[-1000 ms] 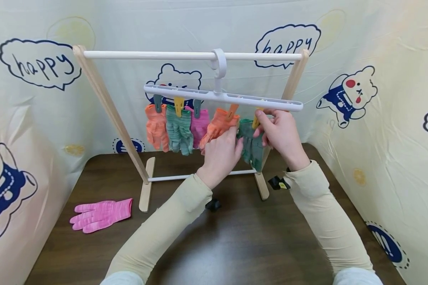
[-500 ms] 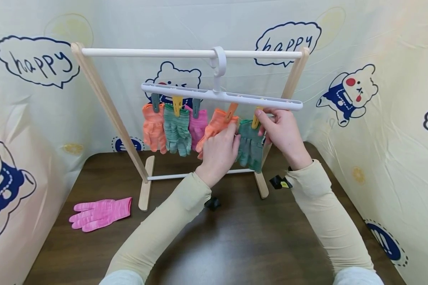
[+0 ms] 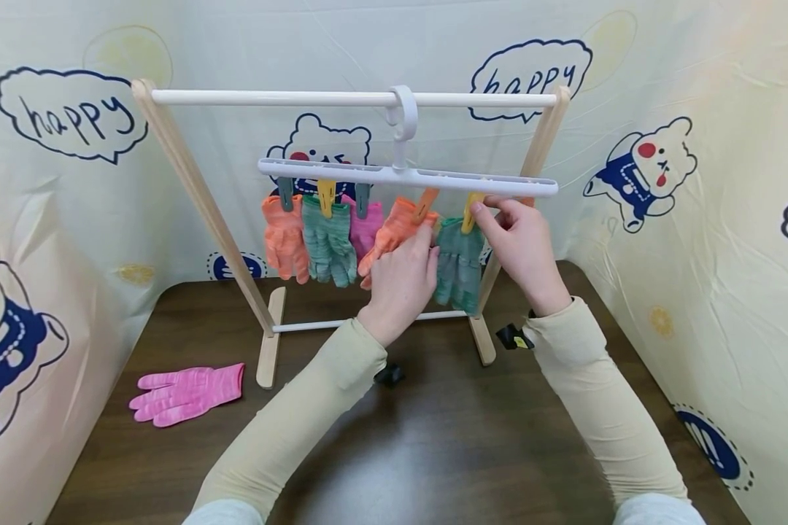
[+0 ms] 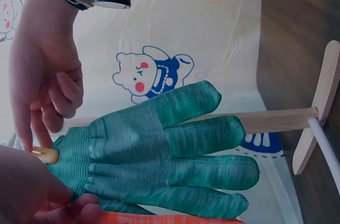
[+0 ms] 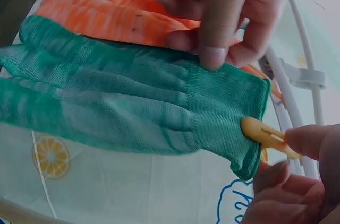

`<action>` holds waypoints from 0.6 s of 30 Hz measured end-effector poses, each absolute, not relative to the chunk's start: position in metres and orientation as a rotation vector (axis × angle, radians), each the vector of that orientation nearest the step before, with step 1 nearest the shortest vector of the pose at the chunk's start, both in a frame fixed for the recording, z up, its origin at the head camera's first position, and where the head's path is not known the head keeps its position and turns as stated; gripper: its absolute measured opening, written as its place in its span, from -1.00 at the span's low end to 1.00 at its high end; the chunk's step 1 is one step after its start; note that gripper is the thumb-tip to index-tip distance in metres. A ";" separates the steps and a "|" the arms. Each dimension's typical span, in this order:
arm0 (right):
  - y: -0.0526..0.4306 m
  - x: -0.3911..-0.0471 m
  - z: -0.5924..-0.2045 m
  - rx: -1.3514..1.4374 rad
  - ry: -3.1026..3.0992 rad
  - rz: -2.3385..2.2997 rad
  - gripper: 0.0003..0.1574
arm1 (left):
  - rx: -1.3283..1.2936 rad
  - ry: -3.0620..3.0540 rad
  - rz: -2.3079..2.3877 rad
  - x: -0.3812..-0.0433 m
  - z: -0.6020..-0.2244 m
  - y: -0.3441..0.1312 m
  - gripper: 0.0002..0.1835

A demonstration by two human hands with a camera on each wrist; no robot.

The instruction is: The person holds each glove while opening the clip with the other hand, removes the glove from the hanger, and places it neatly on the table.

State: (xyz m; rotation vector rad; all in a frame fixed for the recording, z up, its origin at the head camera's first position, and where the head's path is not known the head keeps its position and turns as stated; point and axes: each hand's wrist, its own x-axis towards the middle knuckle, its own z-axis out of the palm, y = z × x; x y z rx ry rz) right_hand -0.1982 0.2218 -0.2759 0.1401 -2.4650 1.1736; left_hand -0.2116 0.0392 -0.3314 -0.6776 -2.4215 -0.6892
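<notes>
My right hand point(image 3: 520, 244) pinches the outer end of a yellow clothespin point(image 3: 470, 213), its thumb against the clip. Below, a green glove point(image 5: 127, 96) hangs, its cuff caught in that clip. My left hand point(image 3: 400, 281) is at the left edge of this glove's cuff; in the right wrist view its thumb lies on the cuff edge with other fingers curled behind. In the left wrist view the green glove point(image 4: 159, 149) spreads out with its fingers pointing right. An orange glove point(image 3: 394, 232) under an orange clothespin point(image 3: 425, 205) hangs beside it, partly hidden by the left hand.
A white hanger point(image 3: 368, 175) hooks over the rod point(image 3: 269, 98) of a wooden rack point(image 3: 197, 197). Farther left hang orange point(image 3: 285, 237), green point(image 3: 330, 244) and pink point(image 3: 365, 227) gloves. Another pink glove point(image 3: 187, 395) lies on the dark table point(image 3: 446, 437). A patterned curtain surrounds it.
The hanger has levelled a little: its left end dropped and its right end rose. The right hand and yellow clothespin shifted slightly up, and the green glove swung slightly left. The left hand barely moved.
</notes>
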 end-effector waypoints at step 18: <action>0.202 -0.208 -0.300 0.202 -2.176 1.780 -0.43 | -0.712 -2.443 -0.747 -0.210 -0.331 0.038 -0.81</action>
